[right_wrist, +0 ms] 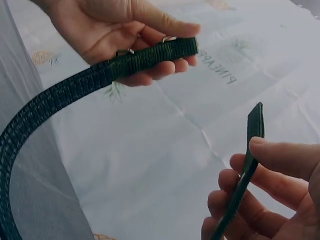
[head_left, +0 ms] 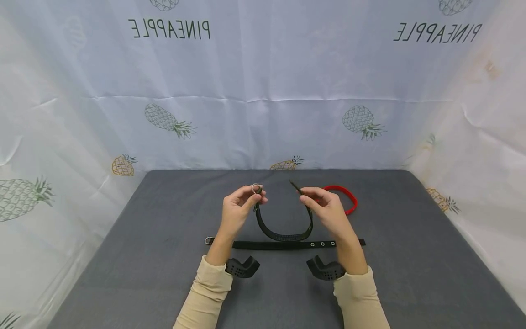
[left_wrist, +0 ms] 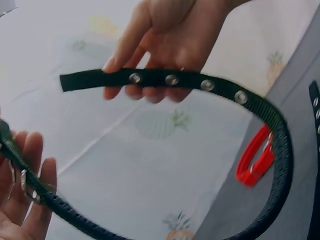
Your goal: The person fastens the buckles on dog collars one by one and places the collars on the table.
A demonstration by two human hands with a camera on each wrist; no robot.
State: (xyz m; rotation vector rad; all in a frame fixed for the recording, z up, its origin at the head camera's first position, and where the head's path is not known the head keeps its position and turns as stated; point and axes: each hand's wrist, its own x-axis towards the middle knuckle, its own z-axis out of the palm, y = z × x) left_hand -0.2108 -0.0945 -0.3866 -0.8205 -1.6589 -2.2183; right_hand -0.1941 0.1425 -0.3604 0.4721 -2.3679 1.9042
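Pineapple-printed sheeting (head_left: 263, 132) hangs across the far side, and in front of it spreads a grey tabletop (head_left: 144, 256). Two forearms come in from the near edge, cream sleeves (head_left: 205, 292) pushed up against black mounts (head_left: 242, 267), both arms reaching toward the far side. And look at the left hand (head_left: 237, 209): thumb and fingers clamped on the buckle end of a dark strap (head_left: 285, 237), a metal ring (head_left: 253, 186) showing at the fingertips. Well apart from it, the right hand (head_left: 326, 206) nearly mirrors that pose, thumb against fingers, pinching the strap near its plain tip, eyelets (left_wrist: 172, 80) along that end. Between the two, the strap sags in a wide U, bend toward the near side. Right by that bend, a black belt (head_left: 267, 246) lies left to right; whether they touch, can't tell. Over beyond the right hand, a red loop (head_left: 350, 197), partly hidden.
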